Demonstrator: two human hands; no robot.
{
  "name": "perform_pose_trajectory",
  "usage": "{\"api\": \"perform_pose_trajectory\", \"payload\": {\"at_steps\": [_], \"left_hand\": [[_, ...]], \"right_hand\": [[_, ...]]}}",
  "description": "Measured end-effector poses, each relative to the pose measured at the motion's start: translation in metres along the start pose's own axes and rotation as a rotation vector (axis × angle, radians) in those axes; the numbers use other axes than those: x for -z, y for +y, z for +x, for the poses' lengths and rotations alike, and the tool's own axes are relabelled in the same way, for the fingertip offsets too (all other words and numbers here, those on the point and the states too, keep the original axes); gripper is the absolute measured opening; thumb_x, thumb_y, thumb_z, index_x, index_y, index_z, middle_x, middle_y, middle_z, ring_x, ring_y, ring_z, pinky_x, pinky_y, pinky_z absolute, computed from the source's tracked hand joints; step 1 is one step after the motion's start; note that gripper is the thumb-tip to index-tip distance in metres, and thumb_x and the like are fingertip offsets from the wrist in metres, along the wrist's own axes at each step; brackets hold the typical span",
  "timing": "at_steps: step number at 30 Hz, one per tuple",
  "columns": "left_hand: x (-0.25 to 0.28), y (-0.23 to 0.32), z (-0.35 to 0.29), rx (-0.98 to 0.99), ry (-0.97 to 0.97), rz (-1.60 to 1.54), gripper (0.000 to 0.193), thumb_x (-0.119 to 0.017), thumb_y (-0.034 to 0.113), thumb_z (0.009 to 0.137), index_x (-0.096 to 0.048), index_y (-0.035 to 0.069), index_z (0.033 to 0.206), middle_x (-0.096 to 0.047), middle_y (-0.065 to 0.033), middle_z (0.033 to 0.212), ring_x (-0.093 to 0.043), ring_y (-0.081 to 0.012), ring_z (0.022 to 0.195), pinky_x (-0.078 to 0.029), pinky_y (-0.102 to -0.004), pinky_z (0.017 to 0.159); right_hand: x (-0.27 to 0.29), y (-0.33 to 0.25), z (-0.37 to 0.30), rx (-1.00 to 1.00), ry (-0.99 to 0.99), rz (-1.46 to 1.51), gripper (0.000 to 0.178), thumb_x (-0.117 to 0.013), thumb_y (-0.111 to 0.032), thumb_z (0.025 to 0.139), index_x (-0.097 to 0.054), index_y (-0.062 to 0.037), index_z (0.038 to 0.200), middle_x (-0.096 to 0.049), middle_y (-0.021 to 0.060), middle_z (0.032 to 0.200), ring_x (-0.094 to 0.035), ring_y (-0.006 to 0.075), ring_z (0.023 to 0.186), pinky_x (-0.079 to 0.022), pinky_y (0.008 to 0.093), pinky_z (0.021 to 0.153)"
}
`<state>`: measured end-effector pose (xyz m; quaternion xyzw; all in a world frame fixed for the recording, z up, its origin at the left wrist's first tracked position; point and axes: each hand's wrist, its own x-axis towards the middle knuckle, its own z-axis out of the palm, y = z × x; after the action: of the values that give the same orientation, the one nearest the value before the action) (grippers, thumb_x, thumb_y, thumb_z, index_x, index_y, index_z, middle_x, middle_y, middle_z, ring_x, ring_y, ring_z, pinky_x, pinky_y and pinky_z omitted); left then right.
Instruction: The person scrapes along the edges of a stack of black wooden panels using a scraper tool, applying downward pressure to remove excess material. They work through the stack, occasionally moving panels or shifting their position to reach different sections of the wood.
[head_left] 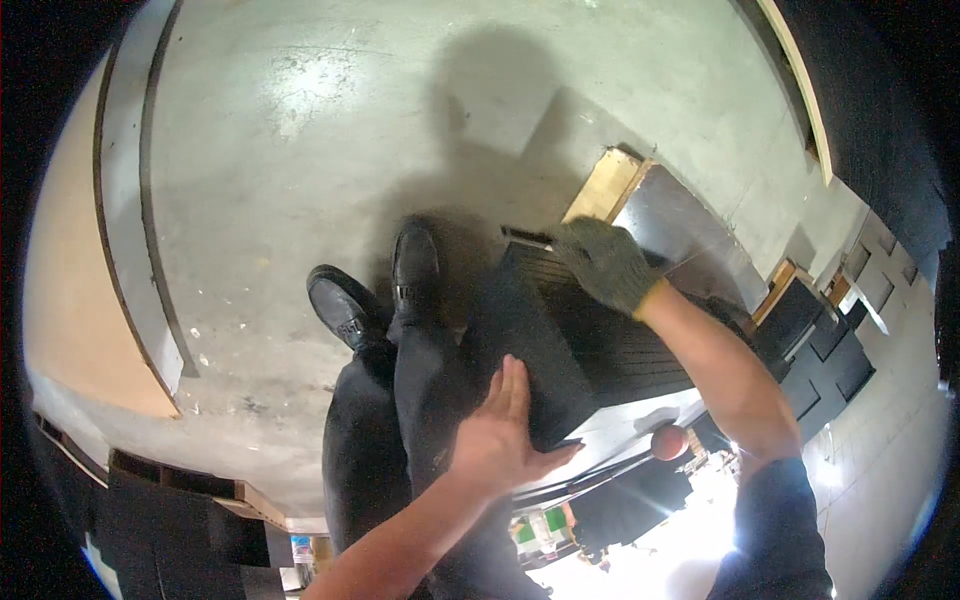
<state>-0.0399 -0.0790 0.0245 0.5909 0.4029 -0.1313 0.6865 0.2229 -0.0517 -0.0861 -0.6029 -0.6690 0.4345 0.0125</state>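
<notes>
A black box-like piece [535, 325] with a grooved side stands by my legs. My left hand [500, 430] is bare and lies on its smooth black face. The fingers of that hand are stretched out and the thumb points to the right. At the far end of the grooved side [625, 345], my right hand [607, 265] wears a grey-green knitted glove with a yellow cuff. Motion blurs the glove, and its fingertips are hard to make out. Beside those fingertips a short dark strip [525, 237] shows at the piece's end.
Beyond the gloved hand lie a pale wooden block [605, 185] and a grey panel [680, 215]. Black panels [815, 350] stand at the right. A round reddish thing [669, 441] shows below the piece. My black shoes [415, 260] rest on the concrete floor [270, 180]. A tan board [80, 270] lines the left.
</notes>
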Motion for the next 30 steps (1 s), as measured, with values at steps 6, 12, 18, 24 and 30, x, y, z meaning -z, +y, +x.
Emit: {"api": "perform_pose_trajectory", "payload": {"at_steps": [6,12,18,24,30], "left_hand": [[-0.006,-0.009,0.003,0.005,-0.076,0.06,0.132,-0.08,0.058,0.066,-0.011,-0.023,0.144,-0.021,-0.0457,0.148,-0.037,-0.0474,0.139,-0.043,-0.0392,0.11],[0.003,-0.004,0.007,0.06,-0.154,0.04,0.132,-0.08,0.057,0.065,-0.011,-0.023,0.145,-0.021,-0.0452,0.148,-0.036,-0.0476,0.139,-0.042,-0.0378,0.11],[0.007,-0.002,0.009,0.091,-0.21,0.047,0.131,-0.079,0.057,0.066,-0.011,-0.021,0.145,-0.019,-0.0436,0.15,-0.037,-0.0466,0.139,-0.042,-0.0369,0.111],[0.007,-0.001,0.009,0.093,-0.207,0.061,0.129,-0.078,0.057,0.066,-0.013,-0.021,0.146,-0.019,-0.0434,0.151,-0.038,-0.0468,0.138,-0.043,-0.0374,0.109],[0.005,-0.002,0.009,0.068,-0.171,0.067,0.129,-0.078,0.058,0.065,-0.015,-0.021,0.145,-0.021,-0.0434,0.15,-0.041,-0.047,0.136,-0.046,-0.0385,0.107]], "right_hand": [[-0.038,0.023,0.039,0.144,-0.263,-0.265,0.025,-0.057,-0.023,0.091,-0.067,-0.0077,0.108,-0.069,0.017,0.103,-0.065,0.0349,0.096,-0.052,0.046,0.084],[-0.027,0.016,0.052,0.132,-0.5,-0.524,0.022,-0.059,-0.026,0.087,-0.066,-0.009,0.098,-0.069,0.0127,0.093,-0.065,0.0324,0.091,-0.05,0.0446,0.08],[-0.044,0.021,0.046,0.196,-0.313,-0.358,0.02,-0.055,-0.018,0.086,-0.066,-0.0087,0.099,-0.067,0.0149,0.095,-0.064,0.0338,0.093,-0.05,0.0455,0.081],[-0.061,0.038,0.038,0.183,-0.269,-0.35,0.021,-0.055,-0.015,0.084,-0.066,-0.0074,0.099,-0.064,0.0153,0.093,-0.063,0.0331,0.093,-0.051,0.0441,0.081],[0.016,-0.04,0.023,0.141,-0.343,-0.313,0.023,-0.059,-0.017,0.082,-0.067,-0.0083,0.102,-0.064,0.0126,0.086,-0.064,0.0335,0.08,-0.05,0.0468,0.065]]}}
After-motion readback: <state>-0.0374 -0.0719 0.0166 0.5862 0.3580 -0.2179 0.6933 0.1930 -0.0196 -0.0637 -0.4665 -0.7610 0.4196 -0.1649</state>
